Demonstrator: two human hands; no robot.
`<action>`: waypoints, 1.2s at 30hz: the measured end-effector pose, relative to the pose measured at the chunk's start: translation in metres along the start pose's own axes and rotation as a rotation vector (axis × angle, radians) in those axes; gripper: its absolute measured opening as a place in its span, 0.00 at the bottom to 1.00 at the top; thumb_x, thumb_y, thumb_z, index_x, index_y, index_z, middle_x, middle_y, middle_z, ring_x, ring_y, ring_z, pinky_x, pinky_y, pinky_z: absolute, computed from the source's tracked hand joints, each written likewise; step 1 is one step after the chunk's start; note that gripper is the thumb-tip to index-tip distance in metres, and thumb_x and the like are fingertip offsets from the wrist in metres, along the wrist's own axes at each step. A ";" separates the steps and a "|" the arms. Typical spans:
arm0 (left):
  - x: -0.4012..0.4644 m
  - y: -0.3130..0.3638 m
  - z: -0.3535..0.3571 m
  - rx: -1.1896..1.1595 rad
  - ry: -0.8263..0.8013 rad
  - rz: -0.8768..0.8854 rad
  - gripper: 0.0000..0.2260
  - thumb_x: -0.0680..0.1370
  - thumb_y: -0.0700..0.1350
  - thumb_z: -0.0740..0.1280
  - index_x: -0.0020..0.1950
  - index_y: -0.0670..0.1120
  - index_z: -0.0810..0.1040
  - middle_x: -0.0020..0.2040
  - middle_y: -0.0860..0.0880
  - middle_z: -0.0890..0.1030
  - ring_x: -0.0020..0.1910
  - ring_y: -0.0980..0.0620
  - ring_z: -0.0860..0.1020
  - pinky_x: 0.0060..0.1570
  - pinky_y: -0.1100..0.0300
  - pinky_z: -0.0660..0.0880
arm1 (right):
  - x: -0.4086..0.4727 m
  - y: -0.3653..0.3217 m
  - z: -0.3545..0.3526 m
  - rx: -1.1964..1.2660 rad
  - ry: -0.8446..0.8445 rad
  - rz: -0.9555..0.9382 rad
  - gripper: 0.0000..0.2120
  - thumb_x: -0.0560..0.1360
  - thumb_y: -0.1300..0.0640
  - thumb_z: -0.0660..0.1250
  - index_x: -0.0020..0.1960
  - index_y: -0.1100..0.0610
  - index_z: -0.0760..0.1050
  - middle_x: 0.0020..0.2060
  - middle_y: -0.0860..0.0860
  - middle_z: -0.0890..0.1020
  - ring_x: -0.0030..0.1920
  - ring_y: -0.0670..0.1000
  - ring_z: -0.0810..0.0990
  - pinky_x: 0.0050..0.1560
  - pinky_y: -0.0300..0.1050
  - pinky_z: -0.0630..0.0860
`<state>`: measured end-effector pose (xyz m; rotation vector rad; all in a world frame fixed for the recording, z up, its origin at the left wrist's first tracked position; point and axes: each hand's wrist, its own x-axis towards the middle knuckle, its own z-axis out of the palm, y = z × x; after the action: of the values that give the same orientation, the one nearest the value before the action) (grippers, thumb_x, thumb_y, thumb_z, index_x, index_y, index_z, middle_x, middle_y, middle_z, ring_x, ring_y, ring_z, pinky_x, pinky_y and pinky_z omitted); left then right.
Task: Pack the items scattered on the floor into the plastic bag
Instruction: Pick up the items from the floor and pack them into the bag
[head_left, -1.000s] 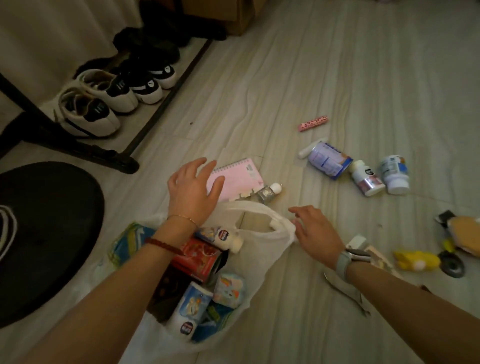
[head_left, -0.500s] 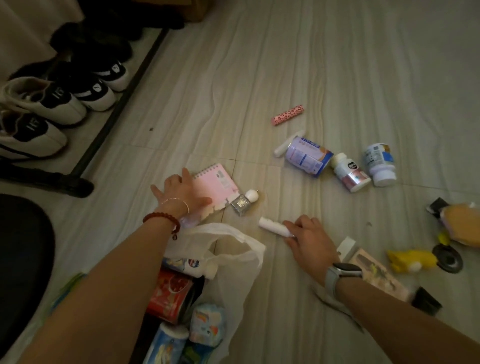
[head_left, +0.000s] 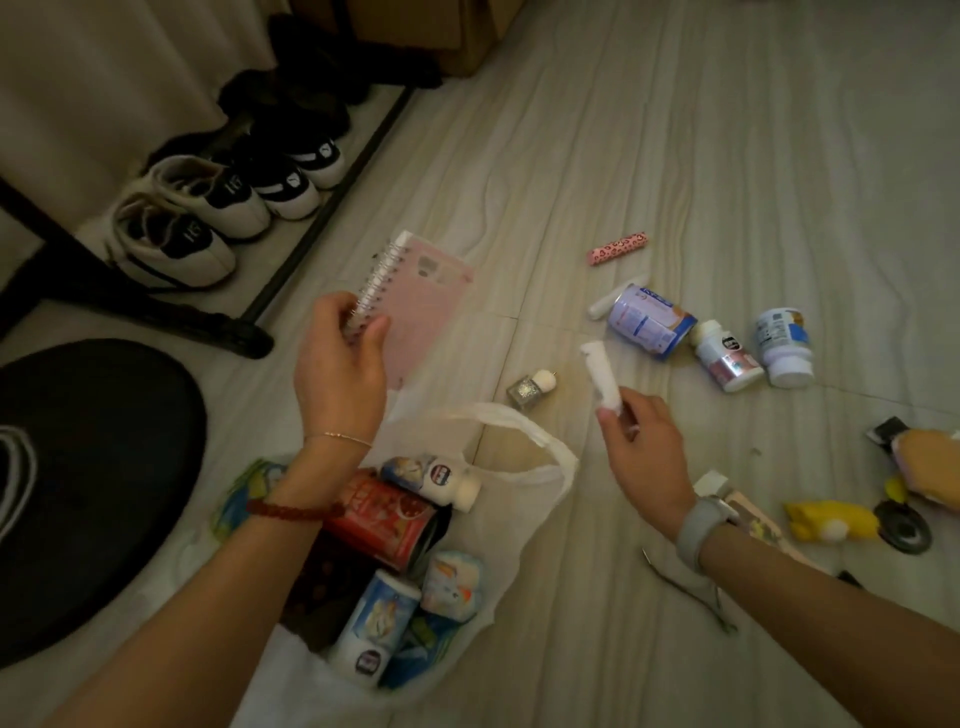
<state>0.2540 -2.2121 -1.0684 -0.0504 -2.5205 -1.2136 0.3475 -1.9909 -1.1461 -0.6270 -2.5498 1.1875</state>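
My left hand (head_left: 340, 366) grips a pink spiral notebook (head_left: 415, 306) by its wire edge, lifted above the mouth of the white plastic bag (head_left: 540, 478). My right hand (head_left: 641, 447) pinches a small white tube (head_left: 600, 375) above the floor, to the right of the bag. Inside the bag lie a red can (head_left: 382, 519), small bottles and packets. On the floor sit a glitter nail-polish bottle (head_left: 530, 387), a blue can (head_left: 649, 325), two white pill bottles (head_left: 727, 361) (head_left: 784, 340), a pink patterned tube (head_left: 618, 248) and a yellow toy (head_left: 826, 522).
Shoes (head_left: 176, 244) stand on a black-framed rack (head_left: 311, 228) at the upper left. A black round object (head_left: 98, 467) lies at the left. A plush toy (head_left: 930, 467) and small clutter sit at the right edge. A cardboard box (head_left: 457, 36) is at the top.
My left hand picked the pink notebook up off the floor and holds it above the bag. My right hand lifted the white tube off the floor.
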 end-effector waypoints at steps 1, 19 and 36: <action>-0.009 0.003 -0.013 -0.014 -0.004 0.004 0.11 0.77 0.44 0.63 0.58 0.42 0.71 0.49 0.50 0.74 0.47 0.50 0.73 0.46 0.57 0.69 | -0.005 -0.015 -0.004 0.042 0.022 -0.087 0.12 0.74 0.57 0.63 0.54 0.64 0.75 0.40 0.54 0.71 0.41 0.56 0.73 0.45 0.46 0.68; -0.085 -0.033 -0.132 -0.011 0.177 -0.283 0.12 0.78 0.44 0.61 0.61 0.45 0.73 0.52 0.52 0.73 0.51 0.55 0.72 0.46 0.68 0.69 | -0.094 -0.062 -0.007 -0.149 -0.283 -0.864 0.13 0.75 0.52 0.61 0.54 0.58 0.77 0.42 0.52 0.81 0.42 0.48 0.74 0.39 0.38 0.71; -0.113 -0.047 -0.101 0.007 -0.182 -0.208 0.13 0.76 0.45 0.64 0.60 0.45 0.76 0.53 0.54 0.75 0.51 0.55 0.73 0.51 0.62 0.70 | -0.041 -0.057 0.023 -0.534 -0.310 -1.239 0.16 0.67 0.66 0.66 0.54 0.57 0.70 0.52 0.58 0.81 0.47 0.57 0.78 0.45 0.48 0.69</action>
<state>0.3808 -2.3059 -1.0813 0.1111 -2.7439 -1.3331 0.3584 -2.0591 -1.1186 1.0364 -2.6301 0.1592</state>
